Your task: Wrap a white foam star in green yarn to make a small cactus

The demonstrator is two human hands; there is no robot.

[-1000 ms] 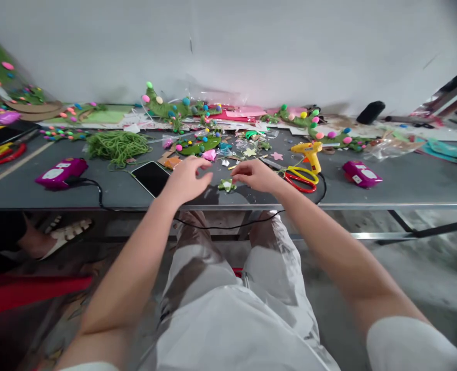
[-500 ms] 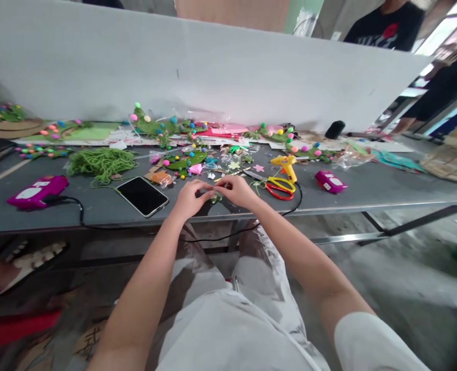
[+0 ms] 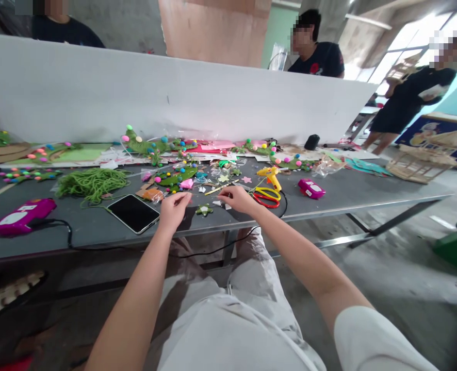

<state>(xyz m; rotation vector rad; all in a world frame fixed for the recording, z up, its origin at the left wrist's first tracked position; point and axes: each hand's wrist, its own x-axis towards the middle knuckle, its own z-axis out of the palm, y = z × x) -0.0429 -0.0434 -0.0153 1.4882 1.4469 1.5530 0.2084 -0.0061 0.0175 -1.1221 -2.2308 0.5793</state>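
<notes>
My left hand (image 3: 175, 207) hovers over the front of the table with thumb and fingers drawn together; whatever is in its fingertips is too small to name. Across a gap, my right hand (image 3: 237, 199) is bent in a similar pinch, and I cannot make out what it holds. Between and slightly below them lies a small green star with a pale centre (image 3: 204, 209). White paper scraps (image 3: 216, 203) rest by the right fingertips. Scissors with red and yellow handles (image 3: 266, 197) and a yellow glue gun (image 3: 272, 178) lie right of my right hand.
Left of my hands are a phone (image 3: 134, 213), green yarn (image 3: 93, 184) and a magenta device (image 3: 22, 216) with a black cable. Another magenta device (image 3: 311, 188) sits to the right. Pom-pom-covered green pieces (image 3: 147, 147) line a white partition (image 3: 166, 98). People stand beyond.
My hands have parted, the left going left. The small green star now shows fully on the table, with white scraps near it. The camera view has tilted up and turned right.
</notes>
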